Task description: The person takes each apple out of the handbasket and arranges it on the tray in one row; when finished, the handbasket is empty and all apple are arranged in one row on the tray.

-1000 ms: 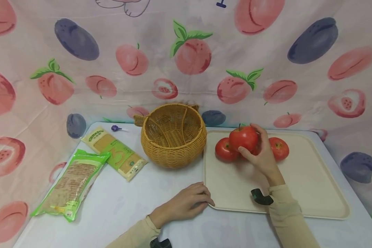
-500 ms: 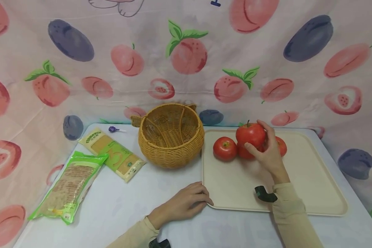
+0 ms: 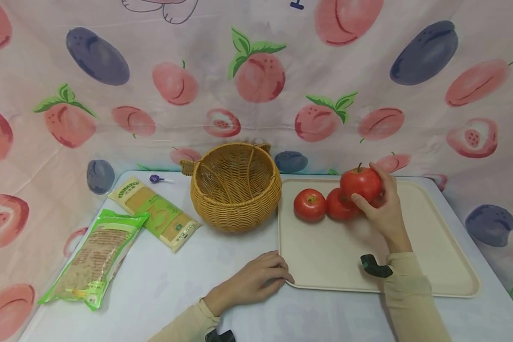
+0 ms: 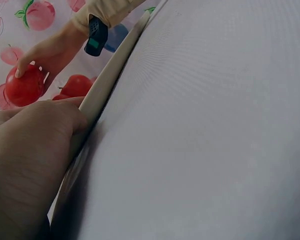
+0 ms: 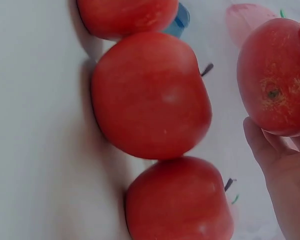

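My right hand (image 3: 386, 209) grips a red apple (image 3: 360, 184), thumb on its near side and fingers behind. In the head view this apple overlaps the right end of a row of red apples on a beige tray (image 3: 325, 261). The left apple (image 3: 309, 205) and the middle apple (image 3: 341, 205) show well; the right one is mostly hidden by the hand. In the right wrist view the held apple (image 5: 277, 80) is apart from the row's middle apple (image 5: 150, 95). My left hand (image 3: 256, 280) holds the tray's near left corner, its thumb against the rim (image 4: 110, 82).
A wicker basket (image 3: 236, 213) stands left of the tray. Farther left lie a yellow-green pack of noodles (image 3: 156, 213), a clear pack with green ends (image 3: 96, 259) and a small purple lollipop (image 3: 155, 178). A fruit-print cloth (image 3: 256, 118) hangs behind the table.
My right hand has carried the apple rightward, from over the left part of the row to over its right end. My left hand has stayed at the tray's corner.
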Available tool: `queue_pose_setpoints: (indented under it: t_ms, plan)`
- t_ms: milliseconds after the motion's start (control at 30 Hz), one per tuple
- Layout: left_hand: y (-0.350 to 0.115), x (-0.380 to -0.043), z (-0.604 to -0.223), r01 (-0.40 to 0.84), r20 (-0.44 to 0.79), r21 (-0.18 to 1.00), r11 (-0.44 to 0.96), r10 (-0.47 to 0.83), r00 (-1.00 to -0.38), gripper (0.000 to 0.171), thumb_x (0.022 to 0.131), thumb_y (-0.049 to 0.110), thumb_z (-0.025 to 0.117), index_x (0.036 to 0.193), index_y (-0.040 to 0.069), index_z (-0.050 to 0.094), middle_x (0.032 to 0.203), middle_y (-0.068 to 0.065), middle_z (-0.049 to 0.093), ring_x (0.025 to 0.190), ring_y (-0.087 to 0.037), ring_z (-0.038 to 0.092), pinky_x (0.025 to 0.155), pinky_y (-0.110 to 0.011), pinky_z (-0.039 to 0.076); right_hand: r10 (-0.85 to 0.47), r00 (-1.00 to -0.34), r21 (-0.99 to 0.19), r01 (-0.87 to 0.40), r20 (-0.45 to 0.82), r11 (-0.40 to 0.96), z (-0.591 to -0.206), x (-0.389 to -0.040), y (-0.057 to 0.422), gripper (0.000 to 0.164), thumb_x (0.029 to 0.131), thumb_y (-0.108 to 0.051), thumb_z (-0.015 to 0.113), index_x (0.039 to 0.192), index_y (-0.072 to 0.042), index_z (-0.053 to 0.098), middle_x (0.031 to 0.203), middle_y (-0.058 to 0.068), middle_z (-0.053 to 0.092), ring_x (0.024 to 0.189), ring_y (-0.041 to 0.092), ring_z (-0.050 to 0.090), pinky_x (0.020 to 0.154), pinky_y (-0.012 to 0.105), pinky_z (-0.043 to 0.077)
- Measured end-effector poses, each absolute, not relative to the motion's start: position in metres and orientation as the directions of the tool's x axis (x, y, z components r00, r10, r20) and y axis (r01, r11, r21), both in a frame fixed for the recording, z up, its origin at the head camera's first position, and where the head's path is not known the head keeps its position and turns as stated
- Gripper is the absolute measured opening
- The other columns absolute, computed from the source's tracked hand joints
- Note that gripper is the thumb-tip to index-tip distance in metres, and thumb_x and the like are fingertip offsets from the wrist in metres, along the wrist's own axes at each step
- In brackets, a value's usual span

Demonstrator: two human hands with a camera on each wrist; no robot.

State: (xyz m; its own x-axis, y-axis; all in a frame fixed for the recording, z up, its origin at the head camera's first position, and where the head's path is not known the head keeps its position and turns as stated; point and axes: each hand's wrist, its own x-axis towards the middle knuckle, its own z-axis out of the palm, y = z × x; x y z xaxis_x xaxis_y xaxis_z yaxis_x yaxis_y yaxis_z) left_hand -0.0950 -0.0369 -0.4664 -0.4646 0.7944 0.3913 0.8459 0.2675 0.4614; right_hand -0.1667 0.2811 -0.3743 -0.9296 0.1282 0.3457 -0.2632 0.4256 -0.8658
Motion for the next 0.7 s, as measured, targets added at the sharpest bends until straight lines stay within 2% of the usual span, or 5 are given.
queue_pose_setpoints:
  t_ms: [167,300,500,700]
  plan:
    - [-0.037,-0.095,-0.467,0.847,0.385,0.458,0.272,0.797,-0.464,0.019,0.087,0.017,0.052,0.099,0.026,0.063,0.097,0.014,0.052,0.102,0.001,0.045,0.11,-0.032,0.026,0.164,-0.919,-0.864,-0.259,0.358,0.432,-0.366,-0.16,0.279,0.072,0.072,-0.005,0.068,0.133,-0.026,0.036,0.125,-0.006,0.037,0.112,0.008,0.039,0.085,0.011,0.039]
    - [-0.037,-0.095,-0.468,0.845,0.385,0.459,0.273,0.797,-0.466,0.019,0.087,0.017,0.052,0.099,0.026,0.063,0.097,0.014,0.052,0.102,0.002,0.045,0.11,-0.033,0.026,0.183,-0.917,-0.876,-0.259,0.355,0.406,-0.364,-0.159,0.28,0.071,0.072,-0.003,0.068,0.133,-0.022,0.036,0.127,-0.001,0.04,0.11,0.009,0.041,0.085,0.011,0.04]
    - [-0.037,-0.094,-0.467,0.842,0.386,0.465,0.274,0.793,-0.471,0.019,0.087,0.016,0.052,0.099,0.026,0.063,0.097,0.014,0.051,0.102,0.002,0.044,0.11,-0.032,0.026,0.205,-0.913,-0.918,-0.295,0.353,0.266,-0.373,-0.167,0.295,0.074,0.069,0.005,0.069,0.132,-0.015,0.036,0.131,0.004,0.04,0.117,0.015,0.037,0.085,0.007,0.043]
    - [-0.037,-0.095,-0.467,0.844,0.389,0.462,0.27,0.794,-0.467,0.02,0.087,0.016,0.051,0.099,0.026,0.062,0.097,0.015,0.05,0.102,0.003,0.043,0.111,-0.032,0.025,0.241,-0.889,-0.92,-0.368,0.39,0.132,-0.387,-0.173,0.313,0.076,0.066,0.007,0.07,0.131,-0.013,0.035,0.131,0.007,0.039,0.119,0.019,0.035,0.085,0.008,0.045]
